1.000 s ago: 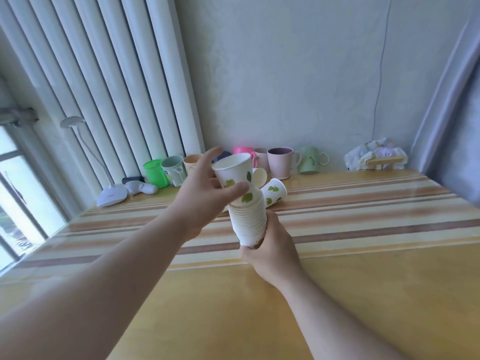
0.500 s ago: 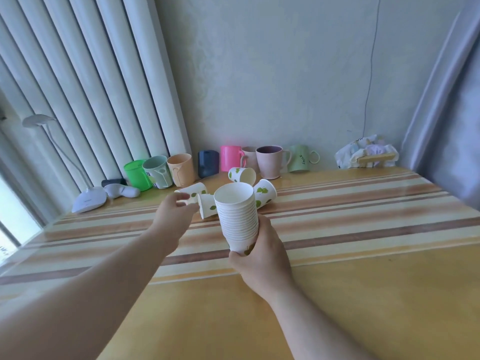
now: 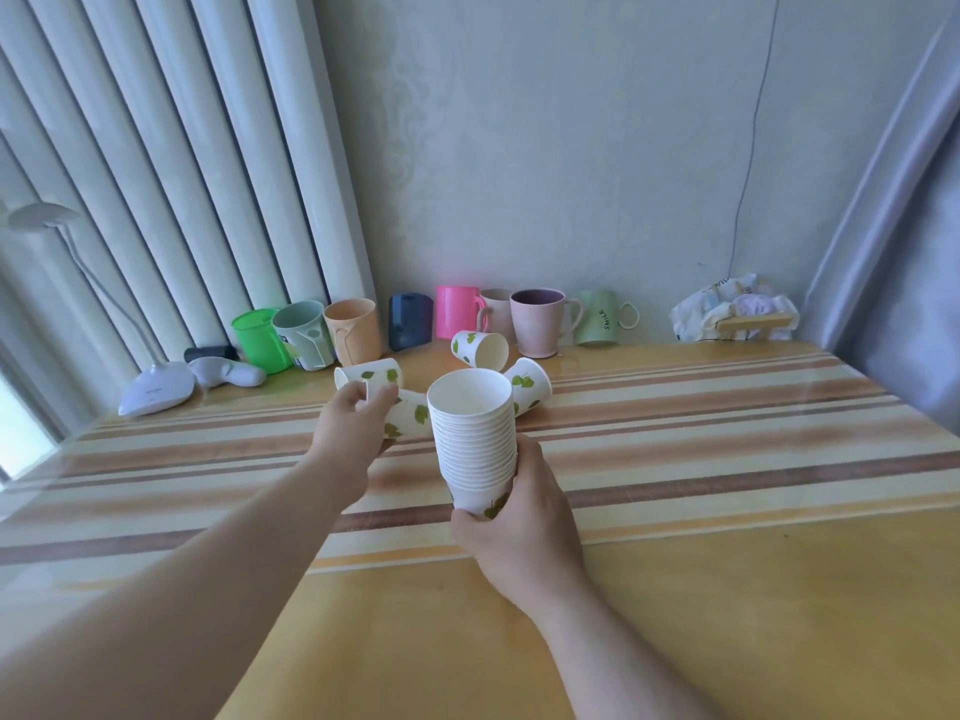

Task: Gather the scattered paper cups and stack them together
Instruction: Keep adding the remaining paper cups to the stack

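My right hand [image 3: 524, 522] grips the bottom of a tall stack of white paper cups [image 3: 475, 439] with green leaf prints, held upright above the striped table [image 3: 727, 428]. My left hand [image 3: 353, 428] is out to the left of the stack, fingers curled round a loose paper cup [image 3: 413, 418] lying on its side. Three more leaf-print cups lie on their sides: one just behind my left hand [image 3: 371, 376], one near the mugs [image 3: 480, 348], and one behind the stack [image 3: 530, 389].
A row of coloured mugs [image 3: 457, 319] lines the wall at the back. A white lamp base [image 3: 156, 389] and a grey device [image 3: 228, 371] sit at the back left. A crumpled bag [image 3: 732, 314] lies at the back right. Curtains hang on both sides.
My left hand dropped a cup onto the stack, then reached forward and left to the table, where it now closes on a lying cup. The stack stayed in my right hand.
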